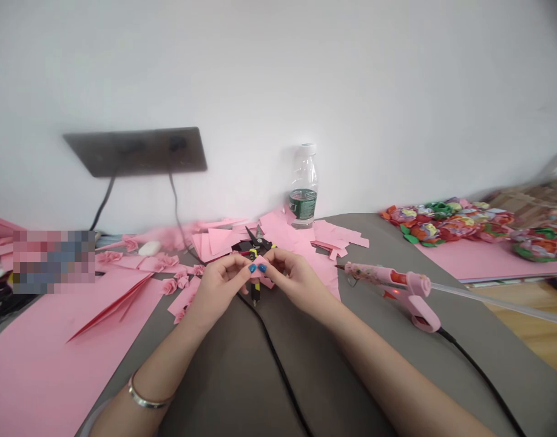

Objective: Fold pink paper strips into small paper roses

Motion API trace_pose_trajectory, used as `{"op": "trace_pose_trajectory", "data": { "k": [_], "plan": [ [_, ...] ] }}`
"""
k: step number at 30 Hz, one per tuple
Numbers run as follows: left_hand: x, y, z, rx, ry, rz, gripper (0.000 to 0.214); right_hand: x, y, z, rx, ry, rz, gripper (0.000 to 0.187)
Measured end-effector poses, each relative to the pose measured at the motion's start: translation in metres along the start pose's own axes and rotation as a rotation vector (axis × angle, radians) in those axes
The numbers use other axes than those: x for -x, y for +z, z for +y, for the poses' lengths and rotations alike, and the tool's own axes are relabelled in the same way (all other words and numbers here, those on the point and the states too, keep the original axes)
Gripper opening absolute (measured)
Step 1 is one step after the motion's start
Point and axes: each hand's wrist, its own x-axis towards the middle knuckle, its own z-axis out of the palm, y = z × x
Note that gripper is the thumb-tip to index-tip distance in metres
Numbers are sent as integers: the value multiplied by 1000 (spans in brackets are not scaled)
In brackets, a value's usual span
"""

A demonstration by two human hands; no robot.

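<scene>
Pink paper (259,260) — left grip (222,279), right grip (293,276)

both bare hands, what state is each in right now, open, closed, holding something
Left hand: closed, thumb and fingers pinching a small pink paper piece.
Right hand: closed, pinching the same piece.

White wall (374,91), dark socket panel (146,162) on it; grey tabletop (233,370).
</scene>
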Motion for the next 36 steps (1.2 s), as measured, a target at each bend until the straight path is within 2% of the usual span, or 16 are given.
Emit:
{"op": "trace_pose_trajectory", "data": {
  "k": [5, 15, 18, 22, 24, 30, 36],
  "plan": [
    [1, -1, 0, -40, -40, -91, 24, 0, -2, -1, 21, 7, 4, 31],
    [1, 1, -1, -22, -69, -137, 22, -3, 1, 4, -48, 14, 66, 28],
    [1, 1, -1, -17, -47, -101, 23, -3, 1, 5, -46, -18, 90, 22],
    [0, -1, -2, 10, -36, 50, 29, -1, 0, 3, 8, -116, 269, 13],
    [0, -1, -3, 37, -40, 100, 32, 0, -1, 1, 101, -164, 313, 9],
    [1, 3, -3, 160, -78, 2, 27, 1, 1, 0, 378, -362, 213, 9],
    [2, 4, -2, 241, -133, -20, 26, -1, -2, 3, 427, -395, 202, 6]
  ]
}}
